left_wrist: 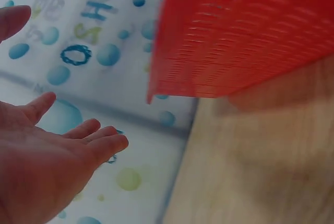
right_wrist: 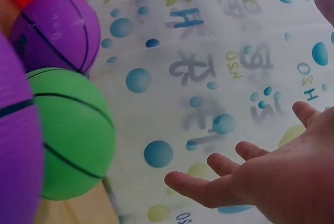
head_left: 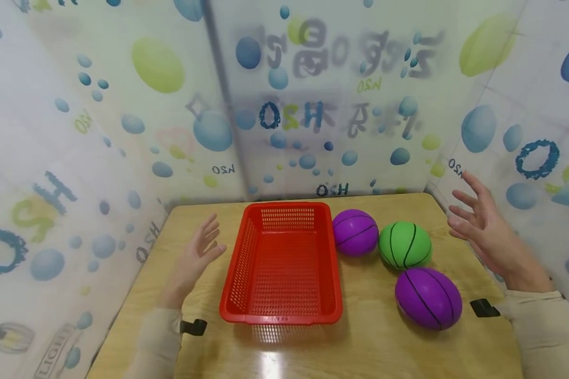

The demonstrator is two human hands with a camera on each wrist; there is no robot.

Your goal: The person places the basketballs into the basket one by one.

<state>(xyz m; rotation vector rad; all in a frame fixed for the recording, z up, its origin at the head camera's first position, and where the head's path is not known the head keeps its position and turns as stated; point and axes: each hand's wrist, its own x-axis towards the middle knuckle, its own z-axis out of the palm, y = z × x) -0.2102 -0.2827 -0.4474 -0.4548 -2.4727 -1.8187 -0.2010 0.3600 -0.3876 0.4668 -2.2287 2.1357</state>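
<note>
We note a light wood table [head_left: 370,342], flanked on three sides by white sheeting [head_left: 256,147] (blue and green bubbles [head_left: 212,130], reversed H2O lettering [head_left: 313,115] opposite).

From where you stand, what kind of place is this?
Probably a small indoor booth: bubble-patterned walls stand on three sides of a wooden table, which holds a red basket and three balls.

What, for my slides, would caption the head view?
Hands flank a red perforated basket, two purple basketballs and one green basketball.
</note>
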